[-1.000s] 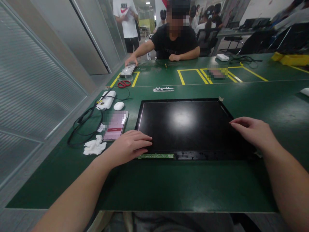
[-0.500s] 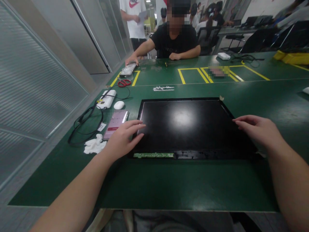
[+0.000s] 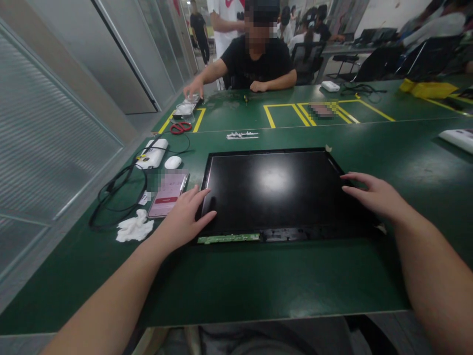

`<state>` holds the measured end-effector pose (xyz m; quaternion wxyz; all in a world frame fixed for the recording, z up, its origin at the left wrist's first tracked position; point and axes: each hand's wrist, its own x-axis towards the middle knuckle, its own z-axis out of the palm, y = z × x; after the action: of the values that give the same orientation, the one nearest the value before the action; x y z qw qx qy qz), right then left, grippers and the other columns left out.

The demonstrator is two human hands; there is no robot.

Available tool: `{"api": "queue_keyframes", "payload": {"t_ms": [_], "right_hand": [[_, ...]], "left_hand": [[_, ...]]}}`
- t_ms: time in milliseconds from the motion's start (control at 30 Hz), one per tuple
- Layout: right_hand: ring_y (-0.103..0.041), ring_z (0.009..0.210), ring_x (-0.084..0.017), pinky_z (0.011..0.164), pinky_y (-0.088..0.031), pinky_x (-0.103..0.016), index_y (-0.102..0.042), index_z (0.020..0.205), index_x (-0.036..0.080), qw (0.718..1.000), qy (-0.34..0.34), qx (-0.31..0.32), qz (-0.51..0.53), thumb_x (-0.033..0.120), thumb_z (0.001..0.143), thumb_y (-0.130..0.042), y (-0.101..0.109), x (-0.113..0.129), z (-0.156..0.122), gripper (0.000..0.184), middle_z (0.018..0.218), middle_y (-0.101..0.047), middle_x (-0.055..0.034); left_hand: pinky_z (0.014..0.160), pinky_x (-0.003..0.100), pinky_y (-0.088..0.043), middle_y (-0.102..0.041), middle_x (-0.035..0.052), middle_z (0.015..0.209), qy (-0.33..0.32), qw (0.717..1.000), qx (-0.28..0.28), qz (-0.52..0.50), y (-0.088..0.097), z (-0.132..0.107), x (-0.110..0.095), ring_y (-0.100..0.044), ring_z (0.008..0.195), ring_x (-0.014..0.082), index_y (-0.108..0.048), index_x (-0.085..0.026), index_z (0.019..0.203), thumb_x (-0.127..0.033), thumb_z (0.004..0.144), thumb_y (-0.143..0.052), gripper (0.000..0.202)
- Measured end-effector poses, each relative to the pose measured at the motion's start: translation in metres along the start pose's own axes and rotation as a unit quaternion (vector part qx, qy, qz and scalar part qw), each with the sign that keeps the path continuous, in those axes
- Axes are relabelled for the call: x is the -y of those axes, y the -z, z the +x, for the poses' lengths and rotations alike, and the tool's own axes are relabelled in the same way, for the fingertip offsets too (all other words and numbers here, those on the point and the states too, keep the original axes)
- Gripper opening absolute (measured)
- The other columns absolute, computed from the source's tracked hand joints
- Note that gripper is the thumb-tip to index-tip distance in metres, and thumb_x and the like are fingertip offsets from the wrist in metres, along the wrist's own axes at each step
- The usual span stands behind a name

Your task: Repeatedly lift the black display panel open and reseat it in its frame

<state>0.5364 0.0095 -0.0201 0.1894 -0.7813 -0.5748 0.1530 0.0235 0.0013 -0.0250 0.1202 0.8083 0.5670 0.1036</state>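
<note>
A black display panel (image 3: 273, 197) lies flat on the green table (image 3: 281, 281), with a narrow green circuit board (image 3: 229, 238) along its near edge. My left hand (image 3: 188, 214) rests at the panel's left edge, fingers apart, thumb over the screen. At the right edge is my right hand (image 3: 373, 195), its fingertips by the frame and a gap between thumb and forefinger. Neither hand is wrapped round anything. Whether the fingertips press on the frame, I cannot tell. A pale tab (image 3: 328, 148) sticks out at the far right corner.
Left of the panel lie a phone (image 3: 168, 195), crumpled tissue (image 3: 135, 227), a white mouse-shaped object (image 3: 173, 162), a white device (image 3: 152, 154) and black cable (image 3: 94, 207). Red-handled scissors (image 3: 181, 128) and white strips (image 3: 242, 135) lie beyond. Across the table, a person (image 3: 254, 59) reaches to a boxy item (image 3: 187, 106).
My view has shifted slightly to the right. My right thumb and forefinger have spread apart from a near pinch; my left hand stays by the left edge. The panel still lies flat.
</note>
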Motion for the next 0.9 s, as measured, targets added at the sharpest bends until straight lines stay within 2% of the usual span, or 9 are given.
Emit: {"api": "queue_keyframes", "payload": {"t_ms": [100,200,400,667,900], "right_hand": [[-0.068,0.128,-0.035,0.110,-0.052,-0.050,-0.075,0.131,0.022,0.997,0.072,0.014,-0.004,0.058,0.080,-0.063,-0.005,-0.005,0.001,0.064,0.148,-0.070,-0.0152],[-0.059,0.145,-0.040,0.121,-0.046,-0.057,-0.076,0.130,0.026,0.994,0.110,0.013,-0.024,0.061,0.080,-0.063,-0.010,-0.014,0.005,0.063,0.150,-0.069,-0.0136],[-0.066,0.138,-0.038,0.116,-0.053,-0.057,-0.074,0.137,0.029,0.996,0.073,-0.013,-0.049,0.057,0.084,-0.061,-0.014,-0.025,0.011,0.061,0.152,-0.069,-0.0102],[-0.063,0.142,-0.038,0.124,-0.046,-0.060,-0.083,0.123,0.030,0.993,0.091,-0.020,-0.067,0.051,0.085,-0.064,-0.017,-0.028,0.012,0.047,0.155,-0.067,-0.0063],[-0.065,0.140,-0.038,0.123,-0.047,-0.061,-0.086,0.113,0.032,0.993,0.092,-0.021,-0.067,0.051,0.084,-0.065,-0.015,-0.028,0.012,0.040,0.149,-0.071,-0.0049]], "left_hand": [[0.127,0.068,-0.038,-0.054,0.0291,0.166,-0.003,1.000,0.013,0.010,-0.001,0.002,0.001,-0.045,0.158,0.0466,-0.054,-0.009,0.158,-0.057,0.102,-0.058,0.074],[0.126,0.069,-0.040,-0.058,0.0257,0.163,-0.013,1.000,0.011,0.009,-0.002,0.003,0.003,-0.047,0.157,0.0458,-0.054,-0.012,0.158,-0.057,0.102,-0.057,0.072],[0.126,0.069,-0.039,-0.059,0.0277,0.161,-0.006,1.000,0.006,0.005,-0.003,0.003,0.004,-0.050,0.155,0.0460,-0.056,-0.010,0.156,-0.063,0.100,-0.056,0.077],[0.123,0.068,-0.043,-0.062,0.0259,0.158,-0.014,1.000,-0.003,0.010,-0.003,0.003,0.005,-0.054,0.152,0.0459,-0.067,-0.014,0.147,-0.068,0.100,-0.055,0.072],[0.118,0.070,-0.049,-0.067,0.0263,0.153,-0.029,0.999,-0.021,0.003,-0.001,0.001,0.008,-0.059,0.147,0.0483,-0.074,-0.015,0.137,-0.076,0.098,-0.055,0.075]]}}
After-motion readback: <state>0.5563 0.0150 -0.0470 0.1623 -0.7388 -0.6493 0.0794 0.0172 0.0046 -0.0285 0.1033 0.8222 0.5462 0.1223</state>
